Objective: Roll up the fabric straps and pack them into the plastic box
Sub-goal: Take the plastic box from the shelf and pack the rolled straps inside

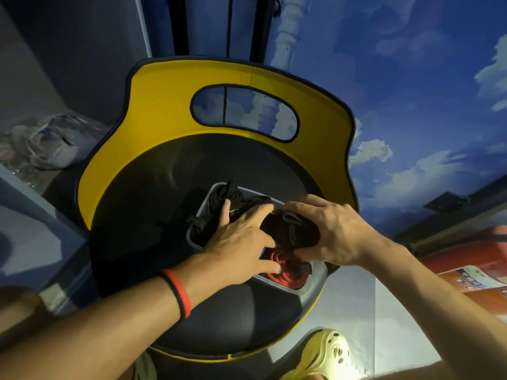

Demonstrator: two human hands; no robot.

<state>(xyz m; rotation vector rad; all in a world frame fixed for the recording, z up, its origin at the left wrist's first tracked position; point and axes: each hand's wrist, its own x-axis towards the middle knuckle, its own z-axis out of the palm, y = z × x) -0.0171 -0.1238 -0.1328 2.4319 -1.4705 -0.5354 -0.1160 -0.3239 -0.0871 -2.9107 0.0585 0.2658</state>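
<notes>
Clear plastic box (198,207) set on black round seat (142,215) of yellow-backed chair (164,105), near seat's right edge. Packed with black rolled straps (219,197) at far end, red roll (285,270) at near end. Right hand (333,231) clenched on black roll (290,231), held over box middle. Left hand (241,242) released, fingers spread, pressing on contents. Little free room inside box; seat open to left.

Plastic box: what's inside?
Plastic box holds black rolled straps and a red roll. Left hand and right hand, gripping a black bundle, cover the rest.
</notes>
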